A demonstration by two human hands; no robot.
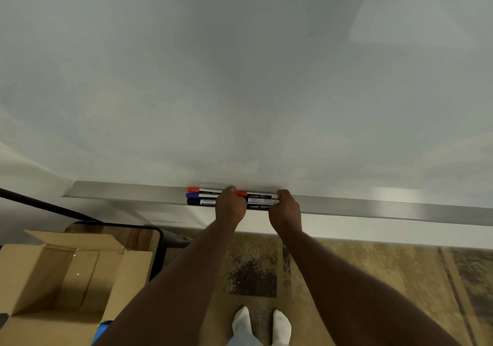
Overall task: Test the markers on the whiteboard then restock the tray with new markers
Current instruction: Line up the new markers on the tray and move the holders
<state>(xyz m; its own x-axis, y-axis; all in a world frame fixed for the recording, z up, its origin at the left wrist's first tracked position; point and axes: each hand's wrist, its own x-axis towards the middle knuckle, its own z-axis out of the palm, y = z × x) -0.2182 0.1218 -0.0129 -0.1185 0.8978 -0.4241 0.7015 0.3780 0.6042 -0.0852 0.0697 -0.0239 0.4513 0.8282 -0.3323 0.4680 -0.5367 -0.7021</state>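
Observation:
A blank whiteboard (240, 78) fills the upper view, with a metal tray (373, 205) along its bottom edge. Several markers lie in the tray in two groups. The left group has a red-capped marker (202, 190), a blue-capped marker (198, 195) and a black-capped marker (200, 201). The right group (258, 200) also has a red-capped one on top. My left hand (230, 205) rests over the join between the groups, fingers curled onto the markers. My right hand (285, 208) covers the right ends of the right group, fingers curled on them.
An open cardboard box (53, 279) sits on a wooden table (144, 235) at the lower left. A dark rod (40, 203) slants in from the left. My feet in white socks (260, 324) stand on a worn patterned floor.

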